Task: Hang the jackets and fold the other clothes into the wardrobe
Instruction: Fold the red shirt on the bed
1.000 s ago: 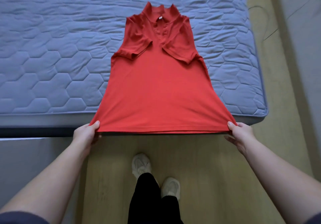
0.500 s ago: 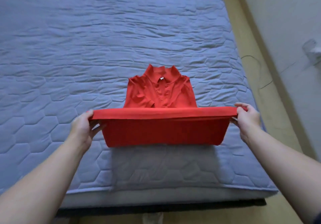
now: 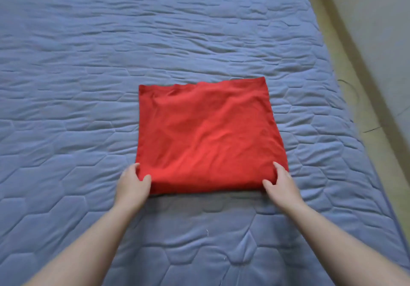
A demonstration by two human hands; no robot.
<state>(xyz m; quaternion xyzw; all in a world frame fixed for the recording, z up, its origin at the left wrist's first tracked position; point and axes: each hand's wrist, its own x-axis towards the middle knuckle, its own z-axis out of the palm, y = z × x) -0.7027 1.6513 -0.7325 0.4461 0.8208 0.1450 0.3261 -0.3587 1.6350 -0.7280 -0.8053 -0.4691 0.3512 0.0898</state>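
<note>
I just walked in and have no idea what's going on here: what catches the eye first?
A bright red shirt, folded into a rough square, lies in the middle of a blue-grey quilted mattress. The left hand and right hand hold its two near corners, bare forearms reaching in from the bottom of the view.

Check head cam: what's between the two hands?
In the head view, the folded red shirt: its near edge spans from the left hand to the right hand, each holding a near corner, on the blue mattress.
</note>
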